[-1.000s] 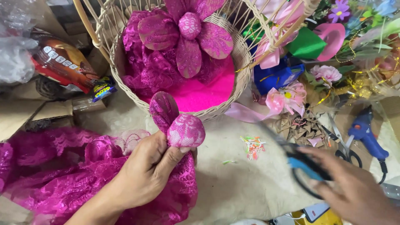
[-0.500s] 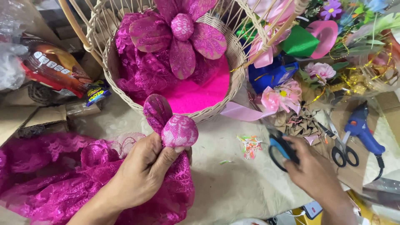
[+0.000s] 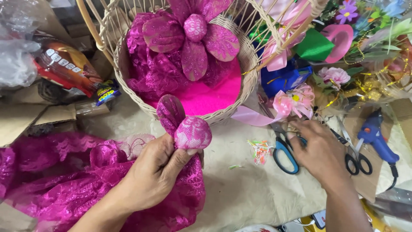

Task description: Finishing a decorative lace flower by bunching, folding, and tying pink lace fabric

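My left hand is shut on a small magenta lace flower piece, a padded ball with one petal beside it, held upright in front of a wicker basket. My right hand reaches left across the table, its fingers closed on the blue-handled scissors, which lie flat on the pale table cover. Inside the basket, a large finished lace flower rests on a bright pink base. A heap of magenta lace fabric lies under my left wrist.
A blue glue gun and black-handled scissors lie right of my right hand. Pink ribbon flowers and mixed craft decorations crowd the far right. A shiny snack packet and cardboard sit at the left. Small scraps dot the table.
My right hand has carried the blue-handled scissors from the lower right up and left, down onto the table near the basket. The left hand keeps holding the flower piece almost still.
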